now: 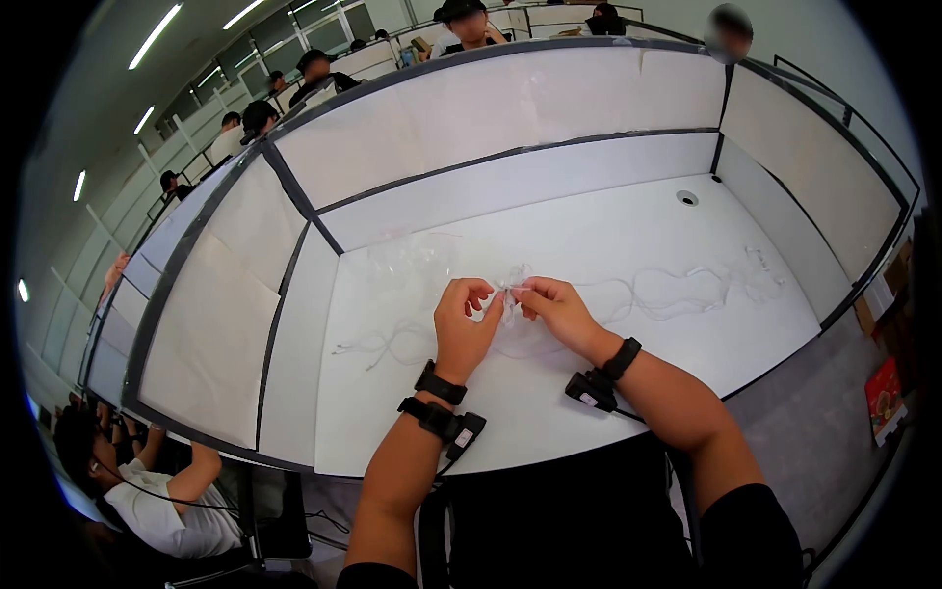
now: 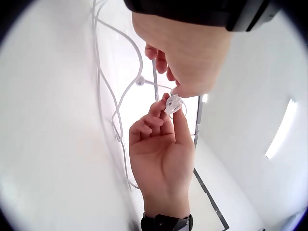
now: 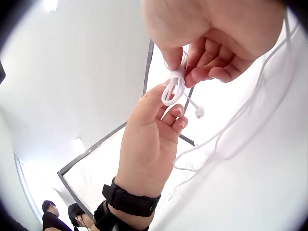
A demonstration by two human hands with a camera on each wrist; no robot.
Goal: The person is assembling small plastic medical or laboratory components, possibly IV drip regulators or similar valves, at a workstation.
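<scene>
Over the white desk [image 1: 579, 383], both hands meet at a small coiled bundle of white earphone cable [image 3: 172, 92]. My left hand [image 1: 463, 329] pinches the bundle between thumb and index finger, the other fingers bent loosely. From the other side, my right hand [image 1: 561, 312] pinches it at the wrapped middle, where the cable winds around the loops. A white earbud [image 3: 198, 112] dangles on a short length beside the coil. In the left wrist view the bundle [image 2: 173, 104] shows end-on at the right thumb and fingertips.
Loose loops of white cable [image 1: 677, 306] lie on the desk at right, and another cable [image 1: 392, 339] at left. Clear plastic [image 1: 407, 257] lies behind the left hand. Partition panels [image 1: 520, 98] enclose the desk; a round cable hole [image 1: 688, 198] is at the back right.
</scene>
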